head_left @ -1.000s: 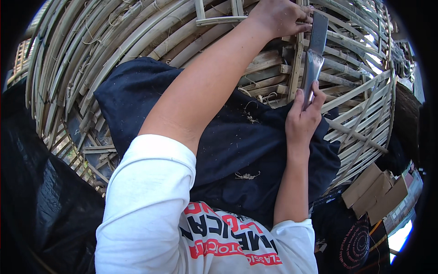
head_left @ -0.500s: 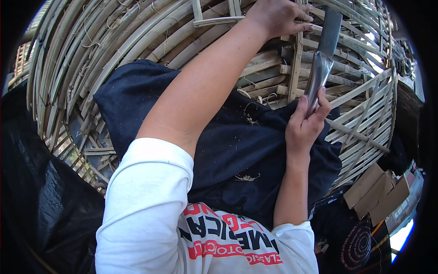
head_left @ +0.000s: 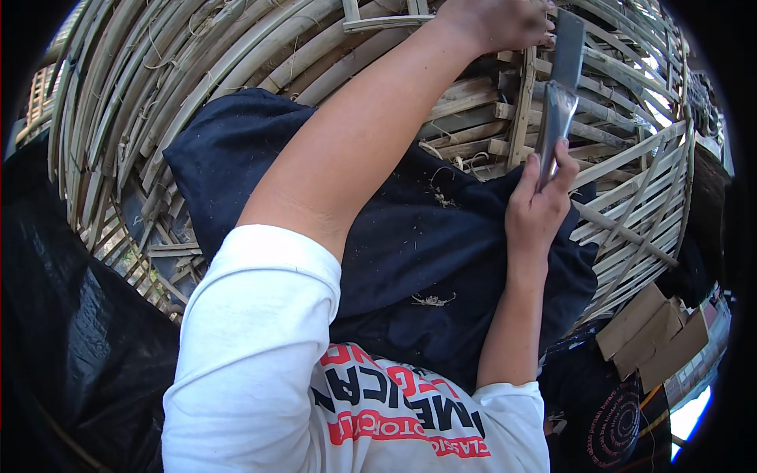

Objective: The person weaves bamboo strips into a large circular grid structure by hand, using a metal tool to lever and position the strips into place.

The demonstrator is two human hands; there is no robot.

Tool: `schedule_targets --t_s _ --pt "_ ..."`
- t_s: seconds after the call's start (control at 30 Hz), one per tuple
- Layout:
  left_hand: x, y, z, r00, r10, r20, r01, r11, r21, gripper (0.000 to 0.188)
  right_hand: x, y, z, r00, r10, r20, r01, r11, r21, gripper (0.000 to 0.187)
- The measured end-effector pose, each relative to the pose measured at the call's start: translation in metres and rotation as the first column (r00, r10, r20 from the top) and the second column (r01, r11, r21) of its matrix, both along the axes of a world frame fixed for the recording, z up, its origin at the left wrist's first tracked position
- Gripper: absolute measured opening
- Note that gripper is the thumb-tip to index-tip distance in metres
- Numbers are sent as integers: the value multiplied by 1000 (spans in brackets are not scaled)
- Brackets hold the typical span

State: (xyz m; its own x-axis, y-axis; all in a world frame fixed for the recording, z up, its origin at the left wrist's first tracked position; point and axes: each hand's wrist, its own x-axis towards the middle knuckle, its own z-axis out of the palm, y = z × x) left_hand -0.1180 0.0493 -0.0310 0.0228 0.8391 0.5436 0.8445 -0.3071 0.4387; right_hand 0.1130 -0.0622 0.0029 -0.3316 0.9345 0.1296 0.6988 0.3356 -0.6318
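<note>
My right hand [head_left: 539,206] is closed round the metal handle of a broad-bladed knife [head_left: 569,51], whose blade points away from me. Far out at the top edge, my left hand [head_left: 505,24] is closed on the upper part of a split bamboo strip [head_left: 521,110]; motion smears its fingers. From there the strip runs down toward a dark cloth [head_left: 394,229] over my lap. The knife blade lies just right of the left hand and the strip; whether they touch I cannot tell.
Curved bamboo slats [head_left: 236,55] are heaped across the far side and left. An openwork bamboo lattice [head_left: 631,205] stands at the right. Cardboard [head_left: 650,331] lies at the lower right, black plastic sheeting [head_left: 87,339] at the left. Shavings [head_left: 434,300] dot the cloth.
My left hand and the bamboo strip have shifted slightly right, the hand also a little farther away. The right hand and knife have moved slightly right; the blade stands more upright.
</note>
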Motion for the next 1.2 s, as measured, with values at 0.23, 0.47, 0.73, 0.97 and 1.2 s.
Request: schedule_targets --t_s 0.23,0.47,0.73,0.97,1.2 --pt "-3 -5 -4 999 38 -23 -40 995 -92 24 -4 -2 -4 994 6 -113 -12 998 -56 35" --pt "-2 2 -3 998 34 -45 -38 996 -82 24 -1 -6 -4 991 57 -118 -43 992 117 33" --pt "-6 -4 4 998 29 -48 -32 997 -72 23 -5 3 0 993 70 -90 -65 996 61 31" --pt "-3 -5 3 1000 6 -6 -7 995 -101 23 -5 3 0 994 36 -99 -35 999 7 34" --pt "-5 -2 8 999 19 -35 -22 994 -107 26 -6 4 2 990 26 -137 -28 999 -18 32"
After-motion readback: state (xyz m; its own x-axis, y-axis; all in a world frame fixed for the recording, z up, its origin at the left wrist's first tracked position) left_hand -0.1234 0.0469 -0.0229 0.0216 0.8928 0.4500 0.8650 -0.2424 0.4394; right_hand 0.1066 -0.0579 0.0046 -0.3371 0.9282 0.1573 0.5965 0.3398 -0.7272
